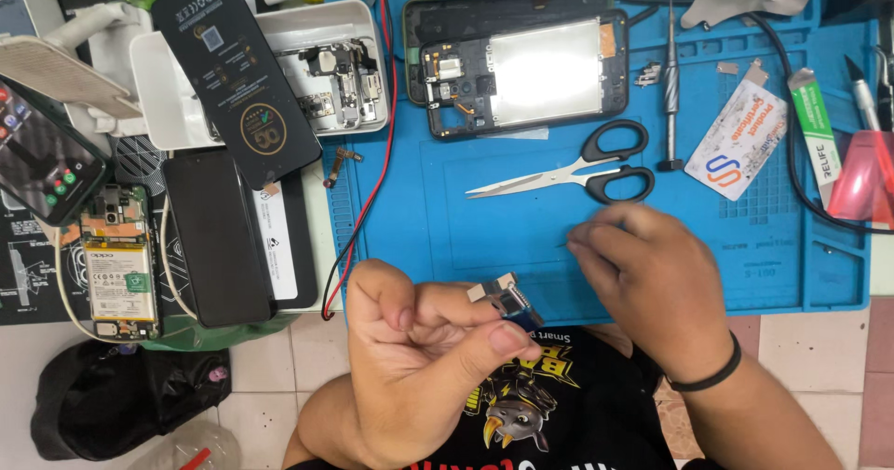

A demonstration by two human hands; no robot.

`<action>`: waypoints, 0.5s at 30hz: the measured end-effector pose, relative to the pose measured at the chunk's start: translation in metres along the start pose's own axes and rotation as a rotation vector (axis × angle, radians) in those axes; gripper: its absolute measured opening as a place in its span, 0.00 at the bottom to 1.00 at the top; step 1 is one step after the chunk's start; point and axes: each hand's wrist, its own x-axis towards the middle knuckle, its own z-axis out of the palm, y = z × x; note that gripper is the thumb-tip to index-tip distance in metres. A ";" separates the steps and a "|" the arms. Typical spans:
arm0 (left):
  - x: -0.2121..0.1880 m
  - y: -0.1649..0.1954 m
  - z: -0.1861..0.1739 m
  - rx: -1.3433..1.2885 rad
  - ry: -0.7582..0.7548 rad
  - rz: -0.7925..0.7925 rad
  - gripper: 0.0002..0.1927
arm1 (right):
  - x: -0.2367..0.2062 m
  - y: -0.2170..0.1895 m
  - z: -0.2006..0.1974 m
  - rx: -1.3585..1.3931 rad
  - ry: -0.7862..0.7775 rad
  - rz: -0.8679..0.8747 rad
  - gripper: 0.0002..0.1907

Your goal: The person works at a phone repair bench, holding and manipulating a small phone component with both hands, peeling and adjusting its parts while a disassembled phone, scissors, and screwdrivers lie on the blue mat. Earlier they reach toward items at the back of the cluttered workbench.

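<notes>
The small metal-and-blue phone part point(506, 300) sits pinched between the thumb and curled fingers of the left hand point(410, 358), held low over the near edge of the blue repair mat point(447, 228), just above the person's lap. The right hand point(652, 279) is closed to a fingertip pinch just to the right of it, with a thin dark point showing at the fingertips; what it holds I cannot tell. The likely trouble: the part is tiny and gripped only at its edges, so a slip would probably drop it off the mat onto the tiled floor; a hard squeeze might bend its thin metal. Counting left to right: one lit phone point(42, 158) at the far left edge, one opened phone with its battery showing point(116, 260), one black rectangular slab point(216, 237), one white parts tray point(289, 69), one red wire point(377, 135), one gutted phone frame point(517, 65) on the mat, one pair of scissors point(582, 172), one screwdriver point(670, 88), one white card point(736, 139).
</notes>
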 end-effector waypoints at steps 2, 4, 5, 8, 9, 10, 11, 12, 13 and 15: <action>0.001 -0.002 0.000 -0.007 0.020 -0.004 0.28 | 0.001 -0.004 -0.002 -0.027 0.040 0.023 0.07; 0.001 -0.003 0.000 -0.010 0.031 -0.010 0.28 | 0.002 -0.012 -0.014 0.060 0.035 0.092 0.09; 0.002 -0.003 0.001 -0.010 0.030 -0.009 0.29 | 0.002 -0.017 -0.023 0.160 0.013 0.144 0.09; 0.002 -0.004 0.002 -0.007 0.031 -0.010 0.29 | -0.011 -0.037 -0.050 0.644 0.007 0.315 0.12; 0.003 -0.004 0.003 -0.007 0.028 -0.010 0.29 | -0.016 -0.042 -0.056 0.835 0.021 0.372 0.14; 0.003 -0.005 0.003 0.000 0.021 -0.004 0.29 | -0.019 -0.045 -0.059 0.883 0.020 0.396 0.15; 0.002 -0.006 0.004 0.004 0.016 0.000 0.30 | -0.023 -0.048 -0.061 0.929 0.018 0.421 0.16; 0.002 -0.006 0.004 0.008 0.009 0.006 0.30 | -0.025 -0.050 -0.061 0.976 0.017 0.445 0.17; 0.002 -0.007 0.005 0.004 0.006 0.016 0.30 | -0.025 -0.049 -0.060 0.969 -0.008 0.392 0.17; 0.001 -0.009 0.006 -0.003 0.007 0.038 0.31 | -0.022 -0.046 -0.058 0.954 -0.064 0.288 0.17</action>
